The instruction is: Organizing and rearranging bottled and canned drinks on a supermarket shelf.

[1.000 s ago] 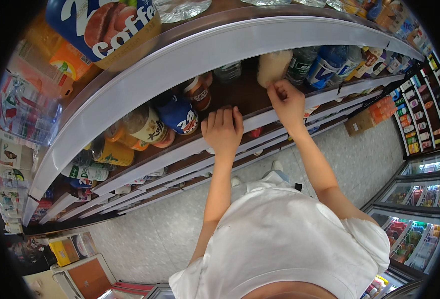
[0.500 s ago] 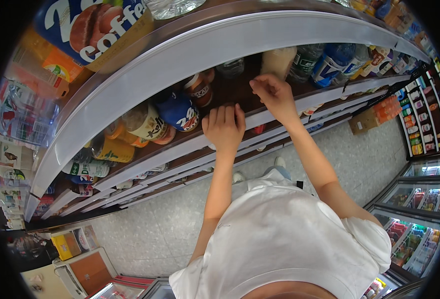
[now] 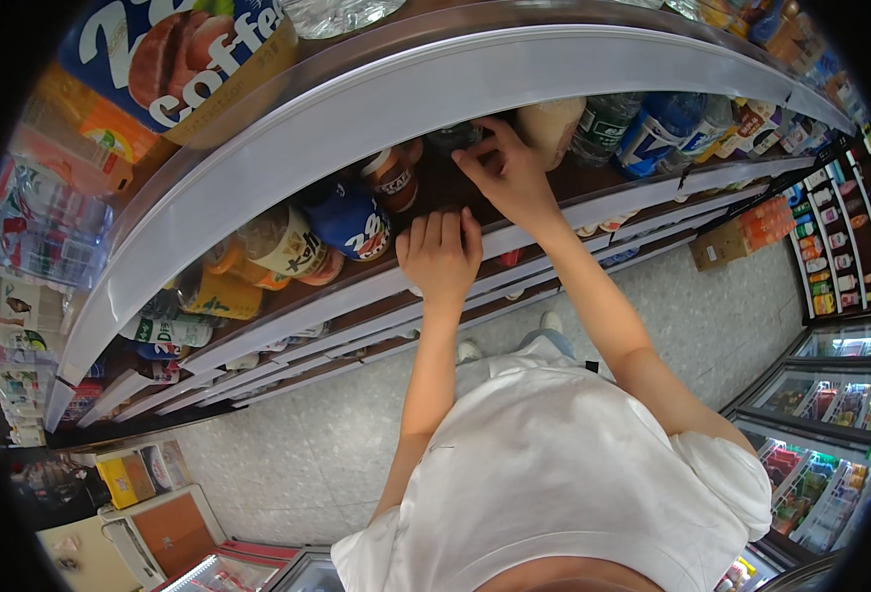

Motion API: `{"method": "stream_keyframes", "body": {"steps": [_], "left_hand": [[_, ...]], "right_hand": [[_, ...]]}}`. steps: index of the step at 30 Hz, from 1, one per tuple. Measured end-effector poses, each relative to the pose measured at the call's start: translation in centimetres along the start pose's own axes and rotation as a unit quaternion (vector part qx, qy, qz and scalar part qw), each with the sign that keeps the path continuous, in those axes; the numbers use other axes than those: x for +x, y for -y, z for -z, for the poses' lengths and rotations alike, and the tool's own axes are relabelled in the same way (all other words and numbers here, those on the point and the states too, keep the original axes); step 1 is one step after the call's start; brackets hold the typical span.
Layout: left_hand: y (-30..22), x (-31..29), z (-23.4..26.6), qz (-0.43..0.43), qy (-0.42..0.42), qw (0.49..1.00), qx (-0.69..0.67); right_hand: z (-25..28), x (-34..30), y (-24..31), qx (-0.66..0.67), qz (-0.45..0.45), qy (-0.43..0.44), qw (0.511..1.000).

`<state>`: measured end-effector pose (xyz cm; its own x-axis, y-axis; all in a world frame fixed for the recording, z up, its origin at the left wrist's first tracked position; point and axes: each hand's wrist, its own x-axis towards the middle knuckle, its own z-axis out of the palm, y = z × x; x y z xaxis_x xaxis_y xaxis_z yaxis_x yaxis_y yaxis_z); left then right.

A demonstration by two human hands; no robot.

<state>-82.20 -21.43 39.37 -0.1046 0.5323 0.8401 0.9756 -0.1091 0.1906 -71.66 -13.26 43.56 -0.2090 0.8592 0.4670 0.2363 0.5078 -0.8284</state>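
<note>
My right hand (image 3: 509, 178) reaches in over the dark brown shelf (image 3: 445, 190), thumb and fingers apart. Its index fingertip is at a dark clear bottle (image 3: 452, 138) set back under the upper shelf; whether they touch I cannot tell. Beside this hand stands a bottle with a pale cream drink (image 3: 552, 126). My left hand (image 3: 442, 259) lies on the shelf's white front edge, fingers side by side and slightly bent, holding nothing. Close to its left are a blue-labelled bottle (image 3: 352, 225) and a brown-labelled bottle (image 3: 392, 178).
The upper shelf's wide white edge (image 3: 475, 64) arches over the bottles. Green-tinted (image 3: 603, 126) and blue-labelled water bottles (image 3: 660, 136) line the right. More drinks, including a yellow bottle (image 3: 220, 294), stand left. A cardboard box (image 3: 720, 249) sits on the grey floor (image 3: 653, 296).
My right hand has moved left and deeper into the shelf, away from the cream bottle to the dark clear bottle, its fingers spreading. My left hand stays on the edge.
</note>
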Motion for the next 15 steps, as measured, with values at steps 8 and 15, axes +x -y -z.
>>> {"method": "stream_keyframes", "body": {"steps": [8, 15], "left_hand": [[0.17, -0.15, -0.31, -0.004, -0.008, 1.0, 0.002], [0.04, -0.11, -0.24, -0.001, -0.005, 1.0, -0.004]], "right_hand": [[-0.21, 0.24, 0.05, -0.007, 0.006, -0.004, 1.0], [-0.39, 0.51, 0.6, 0.001, 0.029, -0.011, 1.0]]}}
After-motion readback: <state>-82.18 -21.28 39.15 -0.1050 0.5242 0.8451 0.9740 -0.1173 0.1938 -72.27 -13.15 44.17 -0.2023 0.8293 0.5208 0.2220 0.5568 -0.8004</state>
